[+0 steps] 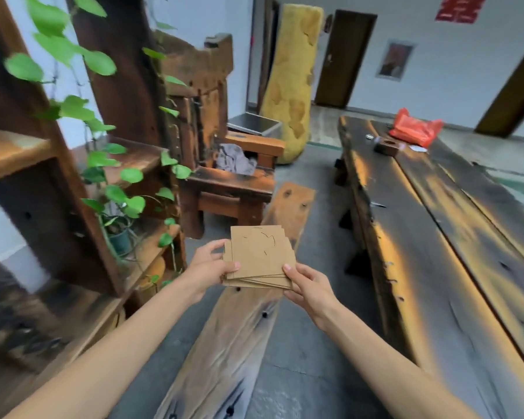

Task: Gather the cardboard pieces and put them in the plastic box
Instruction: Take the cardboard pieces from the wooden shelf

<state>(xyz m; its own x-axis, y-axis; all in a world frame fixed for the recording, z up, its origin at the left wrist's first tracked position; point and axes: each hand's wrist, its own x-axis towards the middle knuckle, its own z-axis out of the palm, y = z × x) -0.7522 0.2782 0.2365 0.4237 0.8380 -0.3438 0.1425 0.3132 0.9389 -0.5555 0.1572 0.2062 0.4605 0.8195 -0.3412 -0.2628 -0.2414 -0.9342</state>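
A stack of several brown cardboard pieces (260, 255) is held in the air above a wooden bench, fanned slightly at its lower edge. My left hand (208, 267) grips the stack's left side, thumb on top. My right hand (307, 287) holds the stack's lower right corner, thumb on top and fingers underneath. No plastic box is in sight.
A long wooden bench (233, 343) runs under my hands. A dark wooden table (436, 237) stands to the right, with a red plastic bag (415, 130) at its far end. A wooden chair (224, 176) and a shelf with a green vine plant (109, 164) stand on the left.
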